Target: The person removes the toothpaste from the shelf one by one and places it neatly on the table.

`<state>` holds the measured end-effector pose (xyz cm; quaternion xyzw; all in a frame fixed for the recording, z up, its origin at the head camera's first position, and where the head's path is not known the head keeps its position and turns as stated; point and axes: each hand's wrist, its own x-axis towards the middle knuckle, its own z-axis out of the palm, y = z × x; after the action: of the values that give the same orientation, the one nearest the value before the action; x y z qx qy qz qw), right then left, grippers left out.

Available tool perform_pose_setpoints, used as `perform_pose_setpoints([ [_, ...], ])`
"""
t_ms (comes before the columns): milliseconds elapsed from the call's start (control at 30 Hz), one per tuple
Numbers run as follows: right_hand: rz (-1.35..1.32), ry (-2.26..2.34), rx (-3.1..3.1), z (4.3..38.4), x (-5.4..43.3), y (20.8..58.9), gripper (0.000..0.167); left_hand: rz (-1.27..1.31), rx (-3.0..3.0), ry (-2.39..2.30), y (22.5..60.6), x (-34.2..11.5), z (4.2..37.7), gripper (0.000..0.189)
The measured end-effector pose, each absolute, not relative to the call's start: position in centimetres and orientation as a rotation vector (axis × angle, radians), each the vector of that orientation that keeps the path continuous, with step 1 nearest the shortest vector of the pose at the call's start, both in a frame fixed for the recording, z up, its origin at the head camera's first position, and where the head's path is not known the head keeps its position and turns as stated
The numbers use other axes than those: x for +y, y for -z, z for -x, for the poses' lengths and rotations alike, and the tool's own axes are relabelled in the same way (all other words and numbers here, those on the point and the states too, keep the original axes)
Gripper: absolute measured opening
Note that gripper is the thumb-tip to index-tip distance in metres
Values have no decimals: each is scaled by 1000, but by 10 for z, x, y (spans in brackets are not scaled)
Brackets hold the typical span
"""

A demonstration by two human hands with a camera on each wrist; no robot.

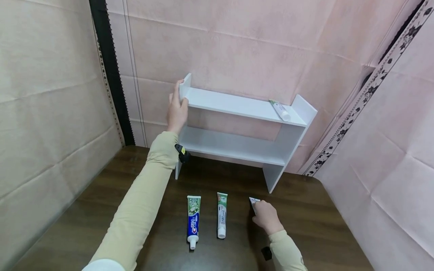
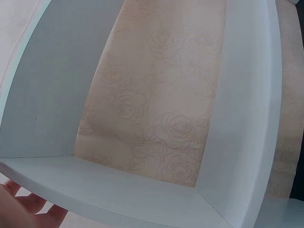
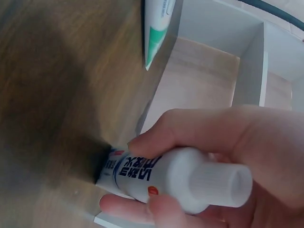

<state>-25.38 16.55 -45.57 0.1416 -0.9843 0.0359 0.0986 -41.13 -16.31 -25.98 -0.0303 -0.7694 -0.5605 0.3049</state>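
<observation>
A white two-tier shelf (image 1: 234, 145) stands at the back of the brown table. My left hand (image 1: 177, 111) grips the top of its left side panel; in the left wrist view the fingers (image 2: 31, 206) show beside that panel. Low over the table at the right, my right hand (image 1: 268, 217) holds a white toothpaste tube (image 3: 137, 175) between thumb and fingers, its cap facing the wrist camera. To the left lie a green-and-white toothpaste tube (image 1: 222, 216) and a blue-and-green toothpaste tube (image 1: 193, 220), caps toward me. Another toothpaste tube (image 1: 280, 111) lies on the shelf's upper board, at the right.
Pale cloth walls (image 1: 237, 49) enclose the table (image 1: 312, 222) at the back and both sides. A dark strip (image 1: 112, 71) runs down the back left corner, and a patterned border (image 1: 352, 116) runs down the right one.
</observation>
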Motion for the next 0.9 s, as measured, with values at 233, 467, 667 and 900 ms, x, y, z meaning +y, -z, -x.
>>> perform_pose_setpoints([
  [233,-401,-200,-3044,251,169,462,9,74,-2047,1487,259,-161,411,57],
  [467,-415,-223,-3098,253,173,462,15,74,-2024,1481,257,-164,412,58],
  [667,-390,-359,-3233,257,177,452,24,64,-2044,1485,258,-164,413,58],
  [900,-560,-474,-3223,262,196,435,28,58,-2038,1494,260,-160,415,57],
])
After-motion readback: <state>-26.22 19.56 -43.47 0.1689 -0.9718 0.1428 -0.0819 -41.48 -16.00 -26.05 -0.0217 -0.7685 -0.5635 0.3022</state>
